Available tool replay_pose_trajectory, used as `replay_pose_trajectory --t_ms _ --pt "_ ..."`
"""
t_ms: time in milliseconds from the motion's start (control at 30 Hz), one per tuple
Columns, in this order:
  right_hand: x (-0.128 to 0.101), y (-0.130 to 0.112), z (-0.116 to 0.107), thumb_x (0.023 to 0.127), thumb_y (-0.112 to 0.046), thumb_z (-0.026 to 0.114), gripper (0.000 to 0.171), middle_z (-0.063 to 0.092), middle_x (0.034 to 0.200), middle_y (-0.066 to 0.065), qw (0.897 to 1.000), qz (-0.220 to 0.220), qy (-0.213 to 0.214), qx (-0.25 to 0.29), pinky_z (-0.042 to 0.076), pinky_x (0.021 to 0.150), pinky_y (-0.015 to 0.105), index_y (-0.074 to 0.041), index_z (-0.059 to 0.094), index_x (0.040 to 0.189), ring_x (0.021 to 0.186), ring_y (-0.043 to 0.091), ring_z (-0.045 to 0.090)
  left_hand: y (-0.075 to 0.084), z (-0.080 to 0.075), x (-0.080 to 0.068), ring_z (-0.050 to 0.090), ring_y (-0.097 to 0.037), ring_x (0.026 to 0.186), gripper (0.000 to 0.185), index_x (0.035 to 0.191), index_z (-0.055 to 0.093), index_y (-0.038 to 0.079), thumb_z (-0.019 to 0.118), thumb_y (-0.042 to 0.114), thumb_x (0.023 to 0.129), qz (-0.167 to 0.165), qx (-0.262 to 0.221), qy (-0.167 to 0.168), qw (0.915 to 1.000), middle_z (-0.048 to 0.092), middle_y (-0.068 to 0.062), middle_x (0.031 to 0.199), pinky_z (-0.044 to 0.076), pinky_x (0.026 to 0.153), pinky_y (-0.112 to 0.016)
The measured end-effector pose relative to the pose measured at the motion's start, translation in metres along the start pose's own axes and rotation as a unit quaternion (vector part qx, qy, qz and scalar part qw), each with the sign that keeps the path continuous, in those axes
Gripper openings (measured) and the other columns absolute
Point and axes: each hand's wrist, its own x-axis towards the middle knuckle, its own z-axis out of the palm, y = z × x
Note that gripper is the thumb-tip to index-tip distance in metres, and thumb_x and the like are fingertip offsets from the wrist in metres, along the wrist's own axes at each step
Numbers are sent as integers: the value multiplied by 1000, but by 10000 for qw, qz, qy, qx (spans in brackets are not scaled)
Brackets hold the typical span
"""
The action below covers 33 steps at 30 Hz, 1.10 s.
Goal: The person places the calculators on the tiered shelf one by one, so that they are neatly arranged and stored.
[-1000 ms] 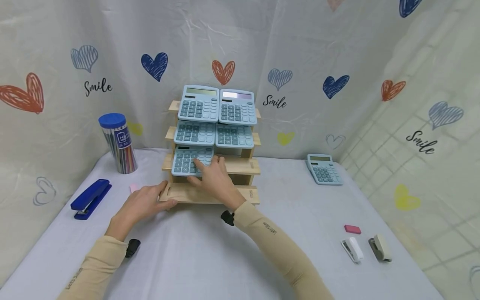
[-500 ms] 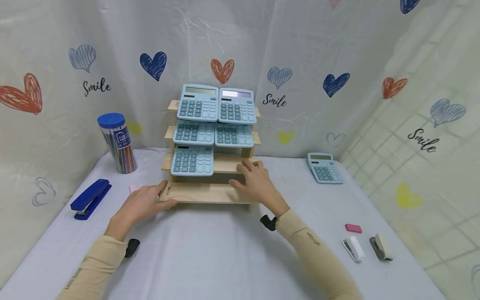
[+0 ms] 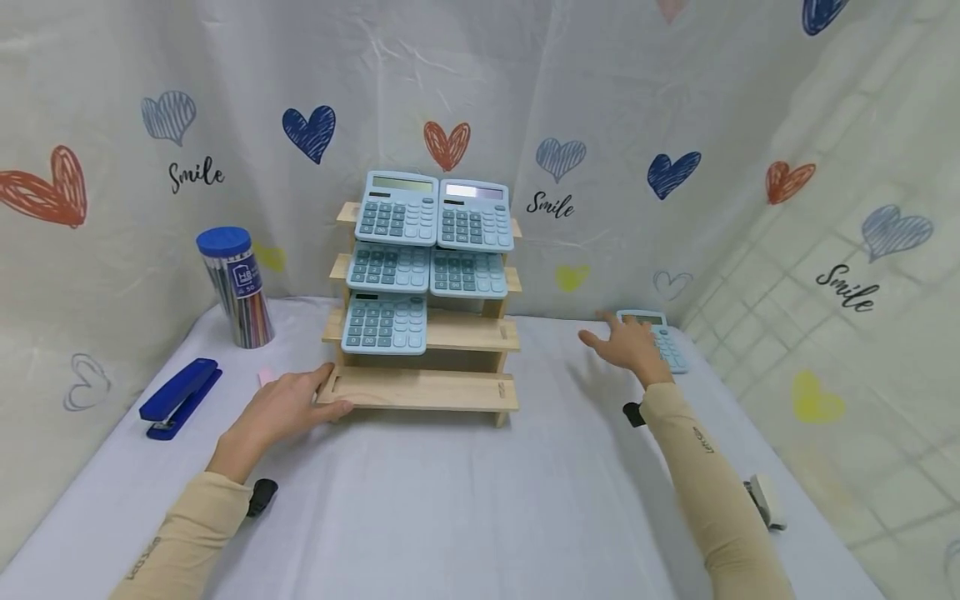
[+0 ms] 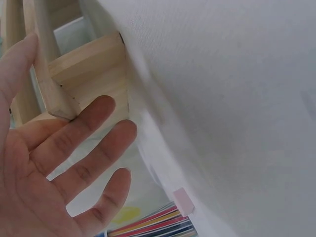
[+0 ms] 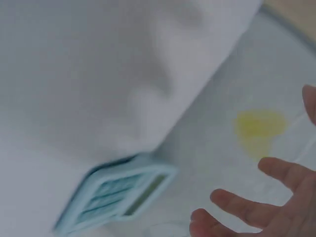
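My right hand [image 3: 628,343], fingers spread and holding nothing, hovers just left of the loose calculator [image 3: 663,337]; left hand [image 3: 288,406] rests flat against the wooden rack [image 3: 420,387].

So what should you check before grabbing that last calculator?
1. Right hand free, fingers spread: ok.
2. Loose calculator flat on the table, partly behind that hand: ok.
3. Left hand touching the wooden rack at its bottom corner: ok.
4. Empty spot on the third shelf beside the calculator there: ok.
5. Grip on the loose calculator: not ok, no fingers round it.
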Motion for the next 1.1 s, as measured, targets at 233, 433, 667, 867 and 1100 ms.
replay_pose_trajectory --t_ms 233,433,667,867,1100 --pt "11 73 4 95 -72 40 101 4 152 53 9892 973 -1082 158 22 104 83 -3 3 160 132 79 12 -2 4 1 58 -48 125 91 152 37 -2 64 60 91 -2 -21 27 10000 52 -29 145 49 97 -61" --pt "12 106 12 95 -70 42 102 1 149 55 9811 1376 -1314 343 29 102 80 -4 -1 159 131 76 19 -1 4 2 64 -42 116 95 151 39 -1 64 65 88 -22 -32 11 10000 55 -29 143 51 95 -60" --pt "16 106 16 89 -79 43 109 4 148 56 9829 1396 -1144 356 32 99 76 -9 -1 161 127 71 24 -1 2 2 61 -46 122 92 152 38 -2 65 60 90 -116 -17 -8 9999 54 -29 144 50 96 -61" --pt "6 92 15 87 -80 45 114 2 145 59 9843 1303 -1148 311 25 103 78 -5 1 160 130 73 19 1 2 1 61 -45 122 95 153 36 -1 63 64 90 -145 -30 -95 9998 52 -29 146 50 96 -60" --pt "-3 75 15 88 -79 45 111 6 147 58 9884 932 -1168 253 30 100 82 -3 10 160 132 77 15 1 -1 -1 64 -41 112 91 152 38 -2 63 61 91 -44 1 23 10000 53 -30 145 51 92 -60"
